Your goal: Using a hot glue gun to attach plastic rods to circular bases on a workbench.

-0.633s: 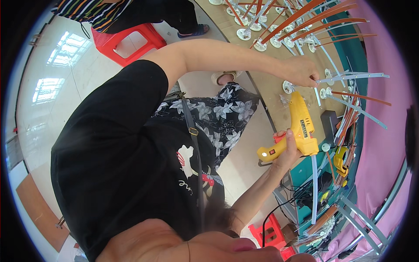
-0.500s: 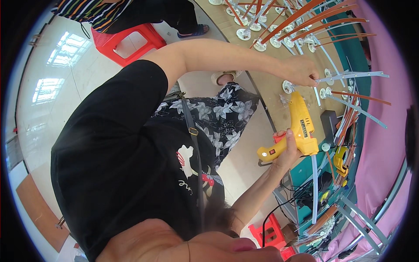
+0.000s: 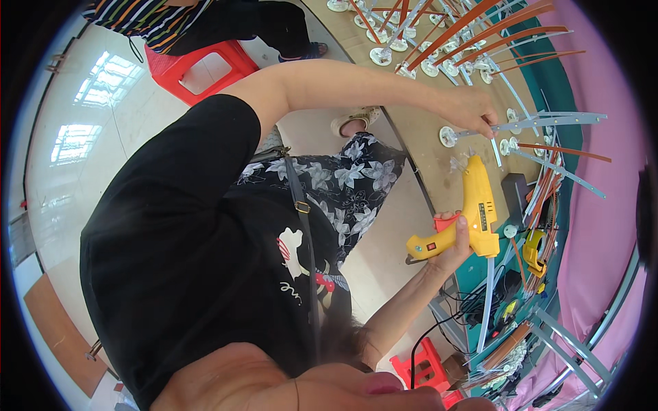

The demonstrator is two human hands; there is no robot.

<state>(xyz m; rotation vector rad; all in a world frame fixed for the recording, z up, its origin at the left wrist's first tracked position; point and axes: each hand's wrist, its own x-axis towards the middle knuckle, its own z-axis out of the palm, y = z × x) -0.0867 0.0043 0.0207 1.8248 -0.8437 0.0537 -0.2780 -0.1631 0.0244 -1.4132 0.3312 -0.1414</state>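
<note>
At eleven o'clock, the top edge cuts off a co-worker [image 3: 156, 25]. At two o'clock, the left grip [image 3: 469, 109] covers part of a silver strip [image 3: 567, 120]. At three o'clock, a yellow glue gun [image 3: 479, 205] hides much of the right grip [image 3: 454, 257].

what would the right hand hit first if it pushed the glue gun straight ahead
Likely the silver strip pinched in the left hand, ahead of the nozzle; depth is unclear.

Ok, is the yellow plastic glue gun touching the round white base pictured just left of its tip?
Apart: in the head view, brown tabletop shows between the yellow glue gun and the round white base.
</note>
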